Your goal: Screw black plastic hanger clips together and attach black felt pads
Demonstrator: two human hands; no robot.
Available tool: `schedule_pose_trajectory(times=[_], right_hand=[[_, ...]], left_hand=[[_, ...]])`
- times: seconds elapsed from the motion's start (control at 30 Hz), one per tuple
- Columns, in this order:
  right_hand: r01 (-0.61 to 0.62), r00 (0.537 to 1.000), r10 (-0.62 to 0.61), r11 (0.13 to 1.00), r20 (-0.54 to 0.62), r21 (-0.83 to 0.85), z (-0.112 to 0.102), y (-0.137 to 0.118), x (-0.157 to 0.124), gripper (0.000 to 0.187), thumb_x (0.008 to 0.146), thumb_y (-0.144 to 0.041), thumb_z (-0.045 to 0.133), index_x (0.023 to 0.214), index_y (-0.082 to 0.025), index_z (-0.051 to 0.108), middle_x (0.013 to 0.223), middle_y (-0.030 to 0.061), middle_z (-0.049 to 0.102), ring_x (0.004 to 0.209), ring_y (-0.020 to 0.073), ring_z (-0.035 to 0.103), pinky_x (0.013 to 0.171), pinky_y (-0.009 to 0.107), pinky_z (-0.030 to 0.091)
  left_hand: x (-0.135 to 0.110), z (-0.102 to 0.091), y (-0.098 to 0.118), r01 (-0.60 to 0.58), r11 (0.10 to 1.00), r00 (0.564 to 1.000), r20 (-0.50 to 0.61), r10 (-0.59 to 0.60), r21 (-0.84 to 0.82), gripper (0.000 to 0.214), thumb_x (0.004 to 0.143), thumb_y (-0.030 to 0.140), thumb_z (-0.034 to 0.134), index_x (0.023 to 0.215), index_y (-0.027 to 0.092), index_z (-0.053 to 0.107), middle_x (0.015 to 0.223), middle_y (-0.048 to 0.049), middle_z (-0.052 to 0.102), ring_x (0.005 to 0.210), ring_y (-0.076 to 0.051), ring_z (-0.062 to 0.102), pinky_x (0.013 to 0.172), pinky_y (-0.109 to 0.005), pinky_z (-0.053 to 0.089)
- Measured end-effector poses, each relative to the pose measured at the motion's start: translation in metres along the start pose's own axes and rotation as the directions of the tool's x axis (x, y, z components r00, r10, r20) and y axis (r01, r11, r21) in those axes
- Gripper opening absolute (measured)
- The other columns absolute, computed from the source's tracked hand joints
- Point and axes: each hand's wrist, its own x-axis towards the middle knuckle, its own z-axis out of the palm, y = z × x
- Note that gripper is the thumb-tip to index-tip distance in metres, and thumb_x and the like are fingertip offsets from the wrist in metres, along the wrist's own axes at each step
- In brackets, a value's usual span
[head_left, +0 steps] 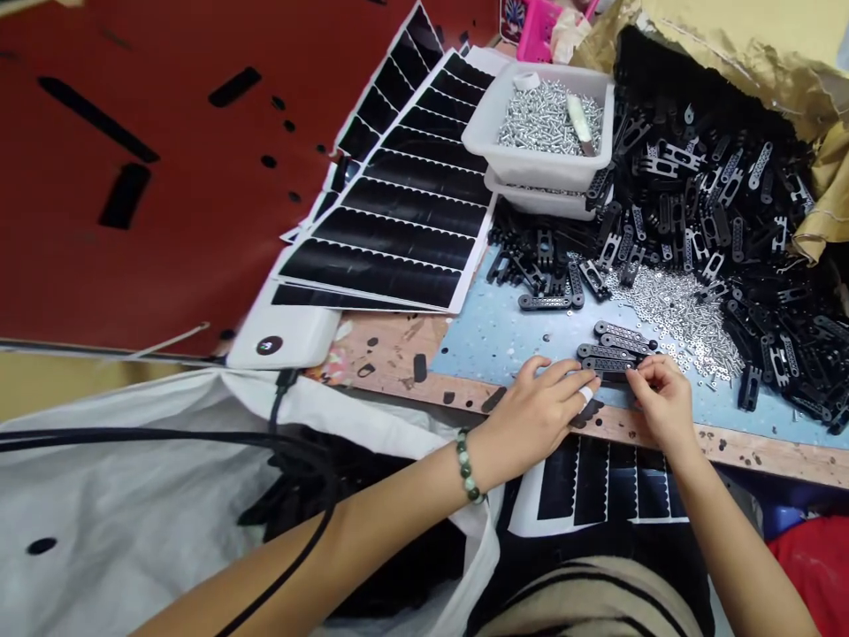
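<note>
Two hands at the near edge of the desk [391, 349]: right hand [665, 402] in a narrow pinch on a black slotted strip [608, 364], left hand [536, 411] open just beside it, apparently to steady the stacked strips.

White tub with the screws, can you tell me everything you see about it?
The white tub is a box of cloudy plastic with a wide rim, sitting level on a second tub. It is heaped with silver screws. A white roll lies on them, and a pale stick with a brown end leans inside. Black parts touch its right side.
</note>
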Motion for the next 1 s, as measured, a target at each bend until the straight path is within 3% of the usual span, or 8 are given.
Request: schedule_pose_trajectory(times=[0.27,0.4,0.5,0.6,0.7,0.73,0.87,1.0], right_hand=[[0.072,0.997,-0.066,0.986,0.048,-0.15,0.0,0.0,-0.001,0.027,0.081,-0.036,0.058,0.061,-0.019,0.055,0.079,0.0043,0.054,0.069,0.0153,0.053,0.059,0.029,0.046],[0.23,0.971,-0.181,0.871,0.154,-0.434,-0.009,-0.002,0.005,0.033,0.085,-0.041,0.055,0.06,-0.021,0.047,0.07,0.0015,0.047,0.061,0.0146,0.049,0.057,0.029,0.043],[0.241,0.97,-0.21,0.787,0.12,-0.568,-0.021,-0.007,0.008,0.033,0.08,-0.052,0.061,0.071,-0.021,0.051,0.08,0.004,0.05,0.063,0.0153,0.049,0.055,0.03,0.042],[0.359,0.933,-0.307,0.842,0.188,-0.402,-0.025,-0.019,0.005,0.032,0.08,-0.045,0.063,0.099,-0.021,0.054,0.1,0.0081,0.054,0.074,0.0176,0.054,0.064,0.034,0.048],[0.443,0.842,-0.373,0.891,0.39,-0.103,-0.018,-0.031,-0.001,0.016,0.087,-0.03,0.055,0.101,-0.024,0.055,0.092,0.0046,0.059,0.079,0.0168,0.057,0.071,0.034,0.051],[0.412,0.841,-0.358,0.91,0.406,-0.049,-0.015,-0.033,-0.002,0.01,0.088,-0.027,0.054,0.096,-0.024,0.057,0.087,0.0031,0.06,0.077,0.0161,0.058,0.069,0.033,0.051],[0.06,0.98,-0.083,0.99,0.181,0.13,-0.005,-0.025,0.003,0.012,0.084,-0.03,0.058,0.092,-0.022,0.06,0.073,0.0,0.06,0.057,0.012,0.058,0.053,0.027,0.051],[-0.183,0.98,0.155,0.95,0.125,0.252,0.004,-0.011,0.009,0.021,0.077,-0.039,0.065,0.083,-0.019,0.064,0.068,0.0002,0.062,0.055,0.0136,0.063,0.051,0.027,0.054]], left_hand=[[0.01,0.0,0.004,0.013,1.0,1.0,0.009,-0.013,0.023,0.038,0.089,0.011,0.041,0.124,0.015,0.054,0.116,-0.0089,0.064,0.109,-0.025,0.05,0.093,-0.044,0.03],[0.012,0.001,0.004,0.025,1.0,1.0,0.008,-0.025,0.014,0.039,0.088,0.011,0.041,0.125,0.016,0.053,0.112,-0.01,0.063,0.11,-0.025,0.049,0.094,-0.044,0.03],[0.012,0.001,0.002,0.051,0.997,0.999,-0.003,-0.051,-0.05,0.037,0.087,0.013,0.045,0.122,0.018,0.056,0.115,-0.0096,0.061,0.113,-0.026,0.046,0.095,-0.045,0.03],[0.013,-0.003,0.0,0.058,0.983,0.997,-0.032,-0.065,-0.177,0.032,0.089,0.018,0.045,0.119,0.02,0.058,0.122,-0.0093,0.056,0.116,-0.027,0.043,0.095,-0.046,0.033],[0.014,-0.01,0.0,0.043,0.943,0.997,-0.05,-0.063,-0.329,0.03,0.092,0.019,0.04,0.112,0.021,0.062,0.131,-0.0075,0.05,0.12,-0.025,0.04,0.098,-0.046,0.034],[0.013,-0.012,-0.001,0.055,0.926,0.995,-0.06,-0.083,-0.374,0.031,0.093,0.018,0.038,0.114,0.021,0.061,0.134,-0.0069,0.048,0.121,-0.024,0.04,0.1,-0.045,0.034],[0.005,-0.015,-0.007,0.14,0.916,0.97,-0.132,-0.203,-0.375,0.038,0.095,0.018,0.033,0.13,0.02,0.049,0.135,-0.0068,0.049,0.121,-0.023,0.041,0.1,-0.043,0.034],[-0.003,-0.006,-0.011,0.094,0.98,0.992,-0.063,-0.106,-0.174,0.035,0.091,0.019,0.044,0.125,0.02,0.054,0.129,-0.007,0.057,0.119,-0.027,0.044,0.1,-0.049,0.026]])
